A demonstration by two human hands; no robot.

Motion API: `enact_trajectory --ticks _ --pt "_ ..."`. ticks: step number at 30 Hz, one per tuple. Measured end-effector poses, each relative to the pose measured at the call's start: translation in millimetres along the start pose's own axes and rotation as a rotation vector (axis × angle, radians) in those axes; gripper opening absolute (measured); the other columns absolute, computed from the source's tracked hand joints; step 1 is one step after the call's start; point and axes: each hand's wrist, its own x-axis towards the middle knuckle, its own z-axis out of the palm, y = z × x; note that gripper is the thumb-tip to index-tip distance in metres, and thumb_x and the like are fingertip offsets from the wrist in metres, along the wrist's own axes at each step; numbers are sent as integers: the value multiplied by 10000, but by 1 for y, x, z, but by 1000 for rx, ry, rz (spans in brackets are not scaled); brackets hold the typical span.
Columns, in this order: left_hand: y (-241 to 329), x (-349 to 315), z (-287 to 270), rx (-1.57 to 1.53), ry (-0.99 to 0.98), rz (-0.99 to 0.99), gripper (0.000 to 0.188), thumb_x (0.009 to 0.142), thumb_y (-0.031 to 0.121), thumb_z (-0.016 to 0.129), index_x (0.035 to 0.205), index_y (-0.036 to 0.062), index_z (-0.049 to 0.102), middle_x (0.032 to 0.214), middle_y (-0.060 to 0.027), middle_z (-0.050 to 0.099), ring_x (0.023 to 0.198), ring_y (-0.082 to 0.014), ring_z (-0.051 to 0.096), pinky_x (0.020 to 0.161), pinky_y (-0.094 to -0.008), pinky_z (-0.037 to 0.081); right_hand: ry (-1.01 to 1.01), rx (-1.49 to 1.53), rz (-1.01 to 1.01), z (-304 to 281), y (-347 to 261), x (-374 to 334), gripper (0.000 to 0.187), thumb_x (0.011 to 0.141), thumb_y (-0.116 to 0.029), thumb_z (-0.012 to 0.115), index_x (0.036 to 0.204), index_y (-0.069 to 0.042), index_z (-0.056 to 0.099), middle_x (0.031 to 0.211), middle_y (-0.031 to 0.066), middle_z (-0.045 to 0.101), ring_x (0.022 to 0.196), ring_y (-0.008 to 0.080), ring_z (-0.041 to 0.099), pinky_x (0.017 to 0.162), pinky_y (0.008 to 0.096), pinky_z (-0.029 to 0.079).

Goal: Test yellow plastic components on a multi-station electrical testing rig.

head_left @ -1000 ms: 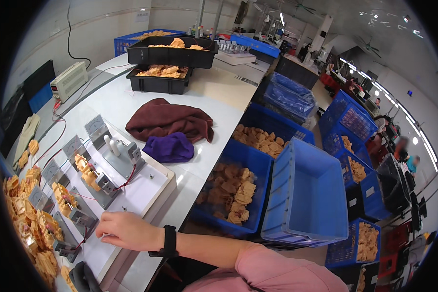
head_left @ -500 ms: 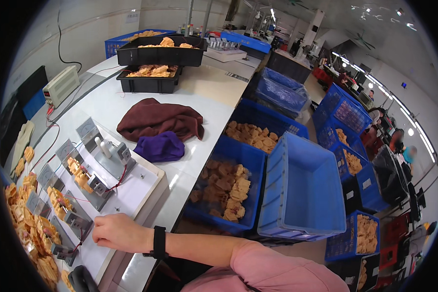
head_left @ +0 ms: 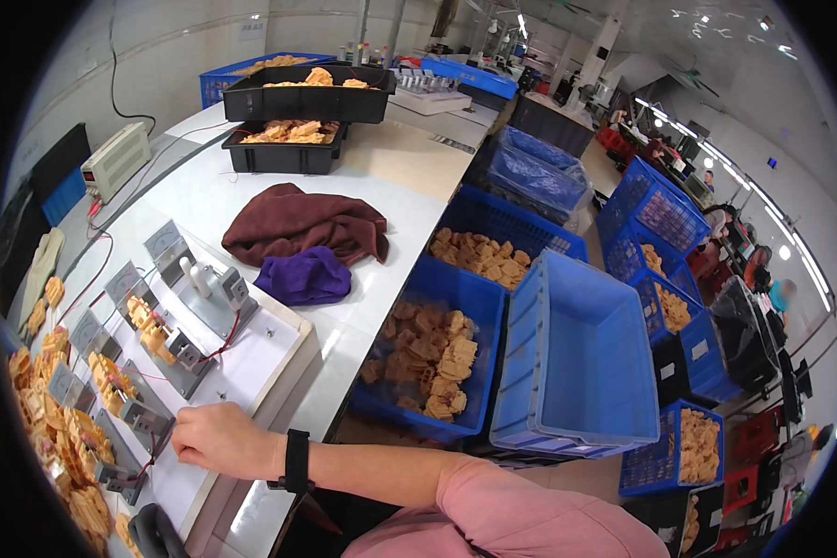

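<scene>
My right hand, with a black watch on its wrist, is over the white board, its fingers curled. What they hold, if anything, is hidden. Close to the fingertips is a grey metal fixture with a red wire. A yellowish moulded plastic part sits in the neighbouring fixture, and a similar part in the one beyond. The far fixture carries two white pegs. Small meter panels stand behind the fixtures. My left hand does not show.
Many yellowish parts are heaped at the left. A brown cloth and purple cloth lie on the table. Black trays stand farther back, a power supply at the left. Blue crates are right of the table.
My right hand stays in nearly the same place, its fingers shifted slightly. The whole view has moved a little; the parts in the fixtures look unchanged.
</scene>
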Motion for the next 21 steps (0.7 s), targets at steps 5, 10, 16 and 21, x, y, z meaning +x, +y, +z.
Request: enact_trajectory --ticks 5,10,16,21 --pt "-17 4 14 -320 -30 -126 81 935 35 588 994 -16 610 948 -68 523 862 -172 515 753 -273 412 92 197 -47 -43 2 4 150 960 -136 619 1034 -13 663 942 125 609 910 270 627 801 356 508" --pt "-10 -6 5 -211 14 -85 83 849 20 683 931 20 665 890 -87 566 823 -218 558 697 -308 447 84 -21 167 -87 8 3 138 952 -84 622 1043 -28 708 929 65 642 840 148 616 688 267 487" --pt "10 4 0 -194 5 -171 90 839 69 714 925 46 709 879 -94 597 824 -241 580 718 -338 464 -106 -153 127 -78 12 -2 139 941 -48 606 1053 -15 681 947 86 633 858 205 614 757 304 488" --pt "5 2 1 -164 -3 -112 95 859 53 682 940 5 681 881 -87 579 786 -199 555 717 -306 451 -102 -97 170 -82 16 -4 132 925 -43 628 1045 -10 671 965 99 619 869 236 609 766 312 489"
